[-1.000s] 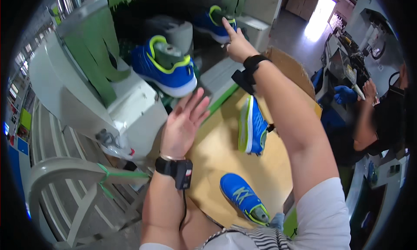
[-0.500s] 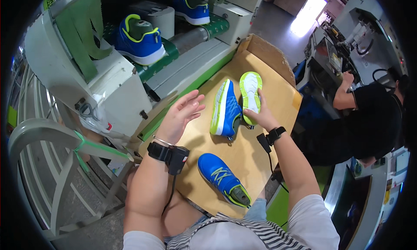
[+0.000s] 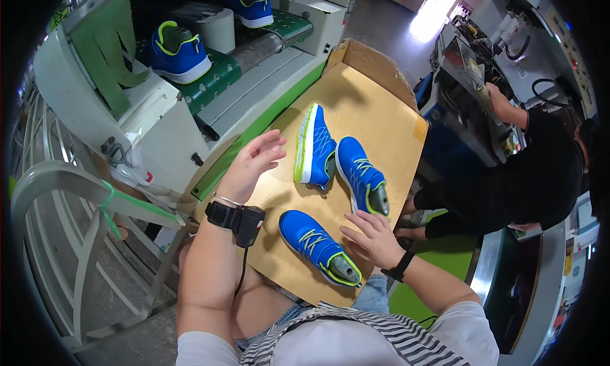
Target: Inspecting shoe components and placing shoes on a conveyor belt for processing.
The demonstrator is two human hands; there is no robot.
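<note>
Three blue sneakers with lime-green trim lie on a tan board in front of me. One sneaker [image 3: 314, 147] rests on its side with its white and lime sole facing left. To its right a second sneaker [image 3: 361, 173] stands upright, toe pointing away from me. The nearest sneaker [image 3: 318, 247] also sits sole down, a grey-green last in its opening. My right hand [image 3: 373, 239] hovers between the two upright sneakers, fingers spread, holding nothing. Left of the side-lying sneaker, my left hand [image 3: 251, 167] is raised, open and empty.
The tan board [image 3: 387, 105] has a cardboard flap [image 3: 375, 64] at its far end. At the far left, two more sneakers [image 3: 180, 54] ride a green conveyor belt [image 3: 213, 80]. A grey metal rack [image 3: 82, 239] stands left. A co-worker in black [image 3: 527, 169] works at machinery on the right.
My right hand has put down the sneaker whose sole faced up; it now stands upright on the board. That hand has drawn back toward me, while the left stays raised.
</note>
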